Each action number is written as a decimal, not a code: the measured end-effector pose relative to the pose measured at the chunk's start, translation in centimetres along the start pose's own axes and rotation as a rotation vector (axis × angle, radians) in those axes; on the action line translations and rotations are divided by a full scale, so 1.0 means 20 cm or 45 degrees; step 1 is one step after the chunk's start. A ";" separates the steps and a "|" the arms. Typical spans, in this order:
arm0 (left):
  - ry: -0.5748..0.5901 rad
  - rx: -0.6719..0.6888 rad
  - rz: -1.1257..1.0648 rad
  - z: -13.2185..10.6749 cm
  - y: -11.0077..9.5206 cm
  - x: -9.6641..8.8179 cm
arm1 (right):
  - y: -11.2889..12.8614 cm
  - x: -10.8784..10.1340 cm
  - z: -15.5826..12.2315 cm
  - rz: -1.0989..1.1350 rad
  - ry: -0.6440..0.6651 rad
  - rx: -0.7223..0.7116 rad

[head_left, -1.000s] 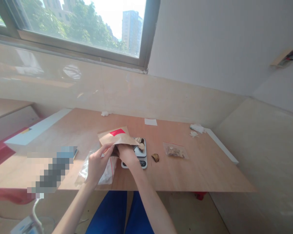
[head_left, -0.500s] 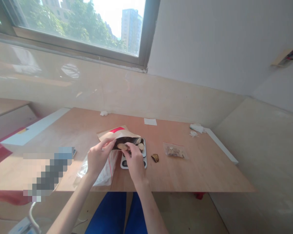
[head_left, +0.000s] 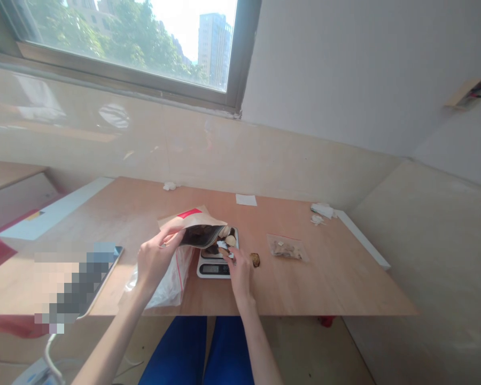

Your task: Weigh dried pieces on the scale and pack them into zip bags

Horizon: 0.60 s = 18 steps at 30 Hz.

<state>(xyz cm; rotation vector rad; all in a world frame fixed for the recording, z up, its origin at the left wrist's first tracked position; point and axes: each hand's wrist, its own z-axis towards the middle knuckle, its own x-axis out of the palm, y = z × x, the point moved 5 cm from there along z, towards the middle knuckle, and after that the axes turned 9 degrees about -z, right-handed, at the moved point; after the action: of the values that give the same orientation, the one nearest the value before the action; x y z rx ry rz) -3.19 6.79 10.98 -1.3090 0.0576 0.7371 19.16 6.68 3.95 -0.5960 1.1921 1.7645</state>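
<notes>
My left hand [head_left: 155,258] pinches the lip of a brown paper pouch [head_left: 192,223] with a red label, holding its dark mouth open toward the right. A small digital scale [head_left: 213,267] lies just right of the pouch, with several pale and brown dried slices [head_left: 227,239] piled on its platform. My right hand [head_left: 238,266] hovers over the scale's right side, fingers curled around a pale slice at the pile's edge. A clear zip bag [head_left: 169,282] with a red seal lies under my left hand.
The wooden table [head_left: 328,278] also bears one loose brown slice [head_left: 255,260], a small clear bag of pieces [head_left: 287,248], a white paper slip [head_left: 246,200], crumpled white scraps [head_left: 321,211] and a phone [head_left: 104,262] at the left. A wall and window rise behind.
My right hand came out of the pouch's mouth with a slice and moved right, down onto the scale. The left hand kept its hold on the pouch.
</notes>
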 end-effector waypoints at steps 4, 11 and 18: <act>0.032 0.088 0.043 -0.01 -0.01 0.01 | 0.01 0.03 0.03 -0.142 0.072 -0.011; 0.054 0.102 0.033 -0.03 0.01 0.01 | 0.01 0.02 -0.04 -0.030 0.073 0.004; 0.054 0.166 -0.066 -0.08 0.01 0.02 | 0.31 -0.20 -0.15 0.416 0.001 -0.236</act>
<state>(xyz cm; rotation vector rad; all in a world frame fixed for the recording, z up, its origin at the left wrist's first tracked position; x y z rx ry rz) -2.42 5.51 10.09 -1.1973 0.1037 0.6510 15.39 1.54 8.62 -0.5298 1.1847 2.1683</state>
